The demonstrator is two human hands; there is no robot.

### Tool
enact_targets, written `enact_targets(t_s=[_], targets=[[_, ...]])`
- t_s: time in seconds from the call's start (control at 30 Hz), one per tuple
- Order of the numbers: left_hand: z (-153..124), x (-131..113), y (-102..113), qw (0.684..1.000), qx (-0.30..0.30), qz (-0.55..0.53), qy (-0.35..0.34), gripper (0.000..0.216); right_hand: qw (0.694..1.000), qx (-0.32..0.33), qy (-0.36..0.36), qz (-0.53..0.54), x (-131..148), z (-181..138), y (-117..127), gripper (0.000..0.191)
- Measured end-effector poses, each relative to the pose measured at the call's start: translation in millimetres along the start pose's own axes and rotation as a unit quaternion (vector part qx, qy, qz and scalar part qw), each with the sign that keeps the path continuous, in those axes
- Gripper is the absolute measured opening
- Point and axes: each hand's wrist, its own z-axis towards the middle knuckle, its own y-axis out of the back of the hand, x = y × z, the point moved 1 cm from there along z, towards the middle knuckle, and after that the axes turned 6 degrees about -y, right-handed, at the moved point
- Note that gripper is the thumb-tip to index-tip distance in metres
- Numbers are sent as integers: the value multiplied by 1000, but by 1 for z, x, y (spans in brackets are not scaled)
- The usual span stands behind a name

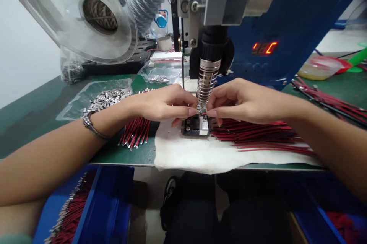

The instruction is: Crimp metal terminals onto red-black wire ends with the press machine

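Your right hand (243, 100) pinches a thin red wire (203, 114), only a short stretch showing, at the metal block (203, 126) below the sprung tip (205, 79). Your left hand (160, 106) curls close on the left; I cannot tell whether it grips anything. Bundled red wires (255, 132) crowd the right; bare white cloth (195, 152) lies nearer, overlapping the green table's (37, 100) near edge.

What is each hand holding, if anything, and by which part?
Right hand: a red wire, apparently pinched near its end. Left hand: too small to tell what, if anything, it pinches.
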Motion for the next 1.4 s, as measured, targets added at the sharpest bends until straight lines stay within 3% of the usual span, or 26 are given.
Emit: enact_targets(t_s=[0.5,0.97,1.4], targets=[[2,0,-1,1000,-4,-9,1,32,1000,-13,0,-15,7,-3,1,7],[3,2,-2,1000,-14,-2,-26,30,1000,-14,-2,-13,5,-3,-1,13],[1,2,-1,999,-14,-3,-29,31,998,-54,-22,-7,9,-4,-5,11]])
